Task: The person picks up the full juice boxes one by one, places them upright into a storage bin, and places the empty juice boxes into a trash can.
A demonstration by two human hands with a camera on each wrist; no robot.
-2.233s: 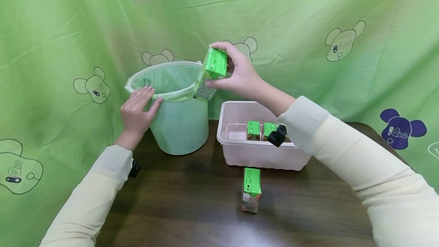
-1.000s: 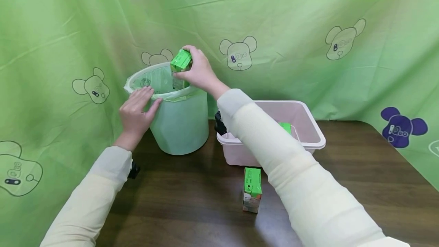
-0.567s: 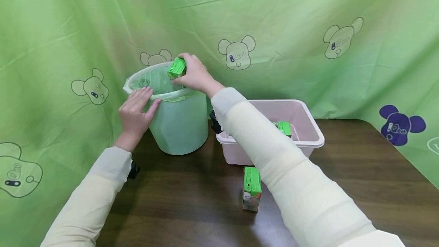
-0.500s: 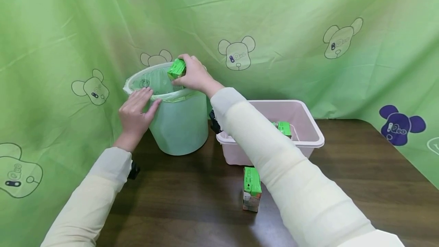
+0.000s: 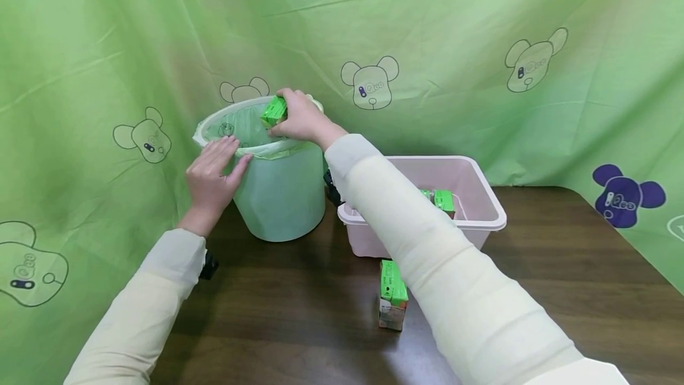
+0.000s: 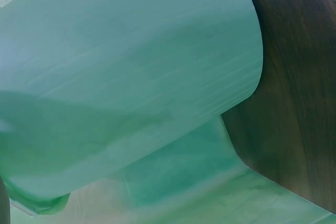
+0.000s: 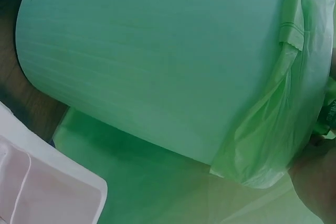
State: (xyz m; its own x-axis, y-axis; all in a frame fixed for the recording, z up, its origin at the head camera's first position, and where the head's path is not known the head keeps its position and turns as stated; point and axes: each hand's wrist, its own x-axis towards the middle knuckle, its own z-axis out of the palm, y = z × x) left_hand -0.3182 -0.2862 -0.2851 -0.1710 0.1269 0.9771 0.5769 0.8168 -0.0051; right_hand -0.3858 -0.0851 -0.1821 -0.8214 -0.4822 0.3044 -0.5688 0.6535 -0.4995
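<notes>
In the head view, my right hand (image 5: pixel 303 116) grips a green-topped drink carton (image 5: pixel 275 111) by its sides, down in the mouth of a pale green trash bin (image 5: pixel 280 195). The lower part of this carton is hidden. A thin green bag lines the bin and folds over its rim. My left hand (image 5: pixel 212 177) rests on the near left of the rim, its fingers straight. From the right wrist view, part of the right hand (image 7: pixel 315 177) and the carton (image 7: pixel 329 109) show at the edge, beyond the bag liner (image 7: pixel 270 135).
A pink plastic basket (image 5: pixel 483 195) stands right of the bin with green-topped cartons (image 5: pixel 443 201) inside, partly hidden by the right sleeve. Another carton (image 5: pixel 393 296) stands upright on the dark wooden table (image 5: pixel 288 314). A green printed curtain (image 5: pixel 438 106) hangs behind.
My right hand has carried the carton left and down, from beside the bin's right rim into its mouth. In the last half second it has barely moved. The left hand stays put.
</notes>
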